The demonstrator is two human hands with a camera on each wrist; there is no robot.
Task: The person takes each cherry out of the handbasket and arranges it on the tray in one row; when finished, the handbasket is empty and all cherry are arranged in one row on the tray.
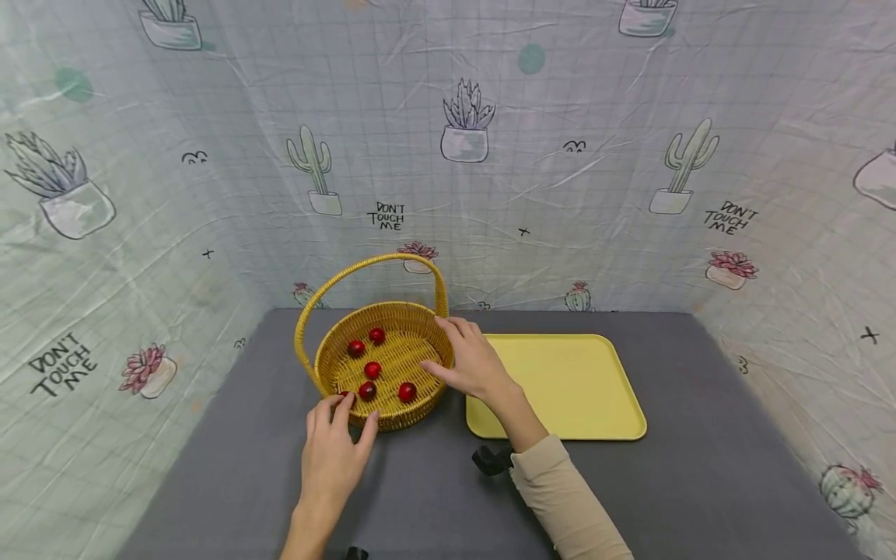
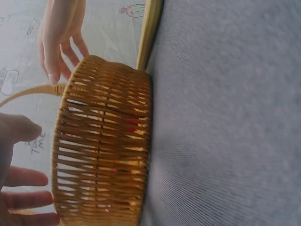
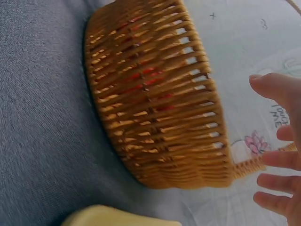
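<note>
Sleeve (image 1: pixel 574 502): beige, on R forearm, cuff short of the wrist; L forearm bare as far as seen.
Blk bits: one (image 1: pixel 492 460) by R wrist; another (image 1: pixel 357 553) cut off at btm edge, nr L forearm.
L hand (image 1: pixel 332 447): at near-L rim of basket (image 1: pixel 393 421); fingers a bit bent & spread, tips over rim, thumb well apart from them. Wide gap, nothing gripped. Contact w/ rim: can't tell.
R hand (image 1: pixel 470 362): at R rim, back of hand up; thumb out over basket's inside, fingers reaching fwd nr foot of handle (image 1: pixel 441 299). Also wide, no hold on anything; R wrist cam shows a gap btwn thumb & rim. Fingertips on handle or not: can't tell.
Basket: yellow-brown wicker, round, shallow, upright on table, L of tray, btwn both hands. Handle arches up over it.
Fruit (image 1: pixel 372 370): six seen, small, round, red, some w/ dark patches, all in basket. Five lie toward L & middle, one (image 1: pixel 407 392) nr the front, R of the rest. One by near-L rim partly hidden by L fingertips.
Tray (image 1: pixel 567 381): yellow, flat, rounded corners, just R of basket; R forearm crosses above its near-L part.
Table (image 1: pixel 672 482): dk grey.
Cloth (image 1: pixel 518 187): pale, creased, cactus prints, "DON'T TOUCH ME"; rises behind table & at sides.
</note>
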